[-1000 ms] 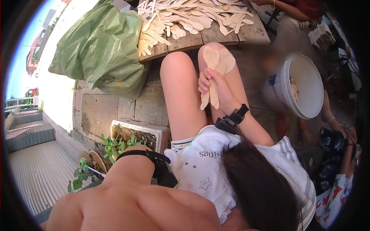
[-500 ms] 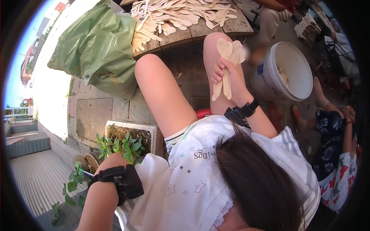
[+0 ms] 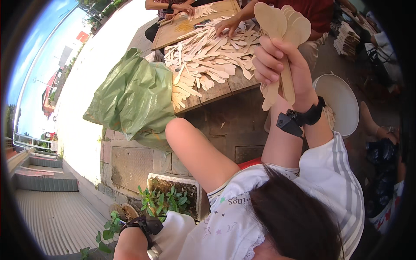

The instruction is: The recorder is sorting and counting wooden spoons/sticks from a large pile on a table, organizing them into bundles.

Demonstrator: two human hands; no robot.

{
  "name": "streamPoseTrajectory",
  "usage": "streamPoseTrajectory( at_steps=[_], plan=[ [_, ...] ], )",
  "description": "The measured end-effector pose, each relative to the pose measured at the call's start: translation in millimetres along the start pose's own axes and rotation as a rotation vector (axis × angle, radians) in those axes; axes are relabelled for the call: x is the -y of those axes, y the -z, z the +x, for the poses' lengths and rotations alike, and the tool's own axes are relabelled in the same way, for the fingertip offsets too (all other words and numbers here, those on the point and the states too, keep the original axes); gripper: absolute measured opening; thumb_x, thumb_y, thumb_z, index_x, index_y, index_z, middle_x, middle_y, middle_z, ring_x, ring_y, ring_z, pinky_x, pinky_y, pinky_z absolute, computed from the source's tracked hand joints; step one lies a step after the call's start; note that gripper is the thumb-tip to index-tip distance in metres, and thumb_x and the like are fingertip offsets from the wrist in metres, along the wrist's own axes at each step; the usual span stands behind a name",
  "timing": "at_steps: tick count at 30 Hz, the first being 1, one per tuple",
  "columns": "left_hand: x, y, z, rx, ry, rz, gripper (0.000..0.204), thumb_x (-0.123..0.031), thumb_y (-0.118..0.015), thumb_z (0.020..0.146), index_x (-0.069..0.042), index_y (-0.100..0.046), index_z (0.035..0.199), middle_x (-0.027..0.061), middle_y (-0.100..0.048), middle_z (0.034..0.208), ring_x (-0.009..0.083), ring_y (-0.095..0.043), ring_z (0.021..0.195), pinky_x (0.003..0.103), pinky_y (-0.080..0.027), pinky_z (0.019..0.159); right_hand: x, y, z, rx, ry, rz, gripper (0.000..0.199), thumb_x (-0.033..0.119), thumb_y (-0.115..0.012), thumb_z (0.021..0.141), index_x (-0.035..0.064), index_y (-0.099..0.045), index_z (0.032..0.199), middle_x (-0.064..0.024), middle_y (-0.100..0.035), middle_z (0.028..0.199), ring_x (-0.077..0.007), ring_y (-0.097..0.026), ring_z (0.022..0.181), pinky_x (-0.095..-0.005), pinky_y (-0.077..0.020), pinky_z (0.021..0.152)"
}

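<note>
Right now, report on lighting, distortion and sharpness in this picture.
In the head view, the sunlit ground left of the green bag is blown out white; in the head view, the paving under the table lies in shade; in the head view, edges bend toward the black rim, while the wooden spoons in the right hand look fairly sharp.
</note>
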State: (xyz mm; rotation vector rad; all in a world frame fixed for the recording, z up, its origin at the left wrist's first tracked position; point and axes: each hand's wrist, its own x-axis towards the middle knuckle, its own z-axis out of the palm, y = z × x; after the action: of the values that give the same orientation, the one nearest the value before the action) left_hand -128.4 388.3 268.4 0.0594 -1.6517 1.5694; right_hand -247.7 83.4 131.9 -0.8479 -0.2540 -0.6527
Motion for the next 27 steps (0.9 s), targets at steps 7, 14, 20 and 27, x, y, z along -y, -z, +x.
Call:
streamPoseTrajectory(
  at_steps=[7,14,20,27],
  plan=[
    [-44,-129,-254,1.064,1.856,-0.395,0.022,0.001,-0.053,0.083,-0.002,-0.052,0.104,0.0037,-0.045,0.085,0.0103,-0.041,0.07,0.023,-0.037,0.062,-5,130,84,0.176,0.108,0.198,0.028,0.029,-0.044,0.097,0.0149,-0.039,0.074,0.0066,-0.029,0.056,-0.0054,-0.033,0.047,-0.0212,-0.0325,0.049],
    [-91,-230,-441,1.282,1.192,-0.425,0.036,0.007,-0.055,0.074,-0.013,-0.059,0.103,0.0126,-0.052,0.109,0.0318,-0.051,0.101,0.042,-0.041,0.083,-16,181,45,-0.269,0.096,0.424,0.024,0.022,-0.043,0.096,0.0144,-0.039,0.073,0.0069,-0.029,0.056,-0.0059,-0.032,0.047,-0.0215,-0.0313,0.048],
    [-117,-260,-475,1.357,0.975,-0.331,0.025,-0.01,-0.064,0.076,-0.018,-0.061,0.099,0.0035,-0.054,0.108,0.0244,-0.05,0.101,0.04,-0.034,0.088,14,189,38,-0.44,0.177,0.403,0.031,0.033,-0.047,0.095,0.0127,-0.041,0.072,0.0041,-0.035,0.051,-0.0111,-0.036,0.044,-0.0249,-0.0366,0.051],
    [-85,-250,-481,1.323,1.029,-0.236,0.011,-0.02,-0.067,0.078,-0.017,-0.064,0.088,-0.0023,-0.061,0.085,0.0201,-0.053,0.091,0.039,-0.03,0.084,13,200,32,-0.421,0.108,0.167,0.022,0.019,-0.042,0.096,0.0121,-0.04,0.075,0.0064,-0.032,0.057,-0.0055,-0.033,0.047,-0.0211,-0.0325,0.048]
  ],
)
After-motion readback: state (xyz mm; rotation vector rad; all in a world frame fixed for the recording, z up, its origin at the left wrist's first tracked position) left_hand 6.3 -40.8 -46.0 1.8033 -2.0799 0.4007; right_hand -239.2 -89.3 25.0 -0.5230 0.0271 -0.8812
